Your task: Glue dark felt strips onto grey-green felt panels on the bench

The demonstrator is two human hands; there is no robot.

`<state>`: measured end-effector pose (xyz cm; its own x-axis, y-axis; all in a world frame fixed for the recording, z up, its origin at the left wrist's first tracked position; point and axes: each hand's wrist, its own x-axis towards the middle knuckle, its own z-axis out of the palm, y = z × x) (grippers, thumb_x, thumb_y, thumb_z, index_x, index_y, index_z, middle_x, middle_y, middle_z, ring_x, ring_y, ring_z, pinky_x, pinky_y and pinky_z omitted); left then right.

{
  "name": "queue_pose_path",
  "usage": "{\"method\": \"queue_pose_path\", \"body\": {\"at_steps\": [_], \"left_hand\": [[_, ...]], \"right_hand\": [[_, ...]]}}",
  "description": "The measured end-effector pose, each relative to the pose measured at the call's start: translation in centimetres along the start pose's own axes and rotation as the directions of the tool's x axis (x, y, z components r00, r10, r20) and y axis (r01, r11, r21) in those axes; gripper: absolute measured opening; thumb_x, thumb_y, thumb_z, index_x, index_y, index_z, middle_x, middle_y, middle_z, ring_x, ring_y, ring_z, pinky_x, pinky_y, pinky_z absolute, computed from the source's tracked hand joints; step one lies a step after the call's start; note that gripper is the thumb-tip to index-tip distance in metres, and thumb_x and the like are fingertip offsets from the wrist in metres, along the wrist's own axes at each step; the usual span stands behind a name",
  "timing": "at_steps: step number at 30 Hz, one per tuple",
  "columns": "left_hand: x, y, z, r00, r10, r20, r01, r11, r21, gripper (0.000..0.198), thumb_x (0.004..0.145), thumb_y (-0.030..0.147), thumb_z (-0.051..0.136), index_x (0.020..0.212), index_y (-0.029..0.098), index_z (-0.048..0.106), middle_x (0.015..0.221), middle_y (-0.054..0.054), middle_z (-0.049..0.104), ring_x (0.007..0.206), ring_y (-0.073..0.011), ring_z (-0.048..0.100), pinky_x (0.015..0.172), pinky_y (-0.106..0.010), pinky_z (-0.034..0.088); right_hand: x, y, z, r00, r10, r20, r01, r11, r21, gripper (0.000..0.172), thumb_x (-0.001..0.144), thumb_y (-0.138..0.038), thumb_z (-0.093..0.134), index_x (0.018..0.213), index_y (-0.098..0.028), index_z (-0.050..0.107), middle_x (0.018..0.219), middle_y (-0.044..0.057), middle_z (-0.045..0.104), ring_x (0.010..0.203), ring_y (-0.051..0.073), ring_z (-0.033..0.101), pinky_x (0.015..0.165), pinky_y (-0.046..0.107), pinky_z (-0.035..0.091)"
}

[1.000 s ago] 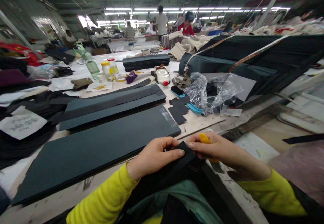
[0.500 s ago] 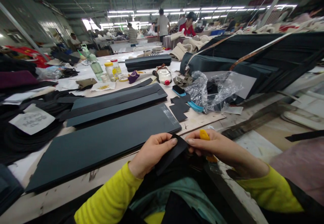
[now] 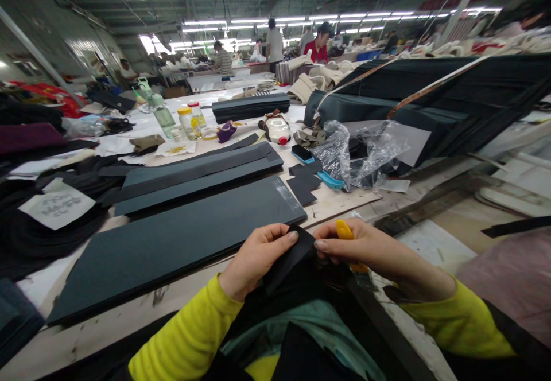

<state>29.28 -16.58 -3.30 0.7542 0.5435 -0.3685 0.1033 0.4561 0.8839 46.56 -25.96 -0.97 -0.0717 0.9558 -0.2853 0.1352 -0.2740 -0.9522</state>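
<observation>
My left hand [image 3: 253,257] pinches one edge of a small black fabric piece [image 3: 289,257] just over the table's near edge. My right hand [image 3: 361,246] pinches the opposite edge of the same piece and also has a yellow tool [image 3: 344,230] tucked in its fingers. Both sleeves are yellow. More black fabric hangs below the hands over my lap. A long dark grey board [image 3: 181,234] lies flat on the table directly beyond my left hand.
Further dark strips [image 3: 198,174] lie behind the board. Small black cut pieces [image 3: 303,186], a blue tray [image 3: 331,181], crumpled clear plastic [image 3: 361,154], bottles [image 3: 189,121] and a white dispenser [image 3: 278,129] stand farther back. Dark fabric stacks [image 3: 430,105] fill the right. Several people work at distant tables.
The black piece has been lifted and turned upright between both hands, which have risen slightly. The view shifted a little.
</observation>
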Motion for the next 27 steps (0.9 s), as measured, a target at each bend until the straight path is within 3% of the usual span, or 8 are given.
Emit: {"method": "queue_pose_path", "body": {"at_steps": [7, 11, 13, 17, 19, 22, 25, 27], "left_hand": [[0.2, -0.2, -0.3, 1.0, 0.027, 0.014, -0.028, 0.998, 0.051, 0.037, 0.064, 0.047, 0.071, 0.078, 0.015, 0.06, 0.065, 0.003, 0.059, 0.053, -0.0061, 0.048, 0.052, -0.018, 0.036], [-0.2, -0.2, 0.0, 0.987, 0.156, 0.035, -0.16, 0.957, 0.241, 0.025, 0.074, 0.039, 0.062, 0.079, 0.015, 0.06, 0.069, 0.002, 0.056, 0.059, -0.0073, 0.047, 0.056, -0.018, 0.037], [-0.7, 0.2, 0.4, 0.965, 0.255, 0.069, -0.26, 0.877, 0.405, 0.021, 0.076, 0.03, 0.06, 0.092, 0.017, 0.061, 0.074, 0.002, 0.057, 0.065, -0.0097, 0.049, 0.061, -0.02, 0.039], [-1.9, 2.1, 1.2, 0.885, 0.351, 0.306, -0.464, 0.614, 0.638, 0.048, 0.078, 0.017, 0.057, 0.123, 0.029, 0.049, 0.097, 0.0, 0.062, 0.091, -0.0153, 0.056, 0.084, -0.025, 0.041], [-2.1, 3.3, 1.1, 0.859, 0.323, 0.397, -0.512, 0.536, 0.672, 0.038, 0.082, 0.017, 0.054, 0.117, 0.029, 0.055, 0.108, -0.001, 0.063, 0.102, -0.0163, 0.055, 0.093, -0.025, 0.038], [-2.1, 5.1, 0.3, 0.878, 0.279, 0.388, -0.478, 0.49, 0.729, 0.02, 0.084, 0.021, 0.051, 0.099, 0.025, 0.064, 0.097, 0.0, 0.067, 0.091, -0.0149, 0.06, 0.083, -0.021, 0.042], [-1.9, 6.9, -0.8, 0.912, 0.244, 0.331, -0.411, 0.499, 0.763, 0.014, 0.083, 0.023, 0.053, 0.088, 0.024, 0.065, 0.085, 0.002, 0.067, 0.077, -0.0126, 0.06, 0.072, -0.019, 0.042], [-1.5, 7.9, -1.4, 0.93, 0.243, 0.276, -0.365, 0.524, 0.769, 0.011, 0.082, 0.023, 0.054, 0.083, 0.023, 0.065, 0.08, 0.003, 0.067, 0.073, -0.0119, 0.058, 0.067, -0.019, 0.042]], "right_hand": [[0.3, 0.3, 0.0, 1.0, -0.01, 0.007, 0.01, 1.0, -0.017, 0.035, 0.076, -0.044, 0.061, 0.084, -0.01, 0.057, 0.072, 0.001, 0.054, 0.059, 0.005, 0.044, 0.053, 0.017, 0.032], [0.3, 0.7, 0.0, 1.0, -0.007, -0.003, 0.006, 0.997, -0.073, 0.035, 0.079, -0.045, 0.058, 0.089, -0.011, 0.056, 0.068, 0.0, 0.051, 0.058, 0.006, 0.043, 0.052, 0.018, 0.032], [0.4, 0.9, 0.1, 1.0, 0.004, -0.027, -0.006, 0.995, -0.099, 0.032, 0.078, -0.043, 0.058, 0.084, -0.012, 0.054, 0.065, -0.001, 0.048, 0.056, 0.006, 0.041, 0.051, 0.018, 0.031], [0.9, 1.0, -0.1, 1.0, 0.022, -0.023, -0.025, 0.992, -0.127, 0.029, 0.076, -0.041, 0.056, 0.08, -0.013, 0.052, 0.062, -0.002, 0.045, 0.053, 0.007, 0.038, 0.048, 0.018, 0.028], [1.1, 0.4, -0.6, 1.0, 0.029, -0.01, -0.03, 0.992, -0.124, 0.03, 0.075, -0.043, 0.056, 0.079, -0.014, 0.051, 0.061, -0.002, 0.044, 0.053, 0.008, 0.038, 0.047, 0.019, 0.028], [1.0, -1.5, -2.2, 0.995, -0.037, -0.097, 0.014, 0.974, -0.226, 0.035, 0.075, -0.05, 0.055, 0.077, -0.015, 0.053, 0.062, -0.001, 0.045, 0.055, 0.009, 0.038, 0.049, 0.021, 0.029], [1.3, -4.3, -4.2, 0.948, -0.171, -0.27, 0.012, 0.863, -0.504, 0.038, 0.076, -0.053, 0.051, 0.078, -0.016, 0.058, 0.062, 0.001, 0.048, 0.055, 0.011, 0.041, 0.051, 0.023, 0.031], [2.5, -6.0, -5.7, 0.893, -0.251, -0.374, -0.105, 0.691, -0.715, 0.033, 0.079, -0.047, 0.048, 0.078, -0.016, 0.059, 0.064, 0.002, 0.052, 0.057, 0.013, 0.046, 0.053, 0.024, 0.032]]}}
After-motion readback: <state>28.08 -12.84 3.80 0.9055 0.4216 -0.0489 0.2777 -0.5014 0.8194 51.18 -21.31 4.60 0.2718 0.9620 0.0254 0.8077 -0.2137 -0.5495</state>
